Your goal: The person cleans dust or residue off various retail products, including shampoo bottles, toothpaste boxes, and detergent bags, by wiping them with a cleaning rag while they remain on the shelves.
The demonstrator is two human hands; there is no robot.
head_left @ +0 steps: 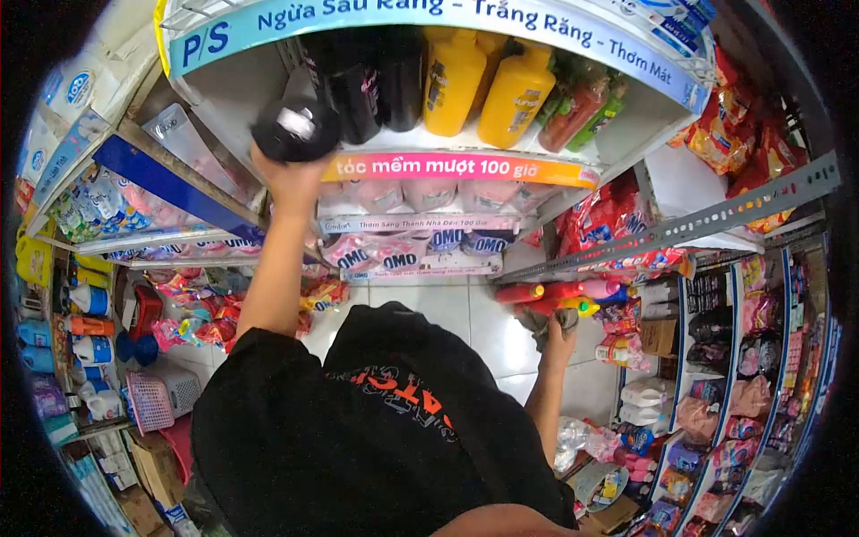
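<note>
At the left end of the upper shelf, my left hand is closed around a black bottle, seen mostly from its end and slightly blurred. Black bottles stand just to its right, then yellow bottles. Reddish-brown and green bottles follow at the shelf's right end. Low on the right, my right hand grips a crumpled grey-brown cloth. Red and pink bottles lie close to that cloth.
Below the upper shelf are rows of detergent packs. A perforated metal post slants across on the right. Stocked racks line the right side. Plastic baskets and bagged goods sit to the left above the tiled floor.
</note>
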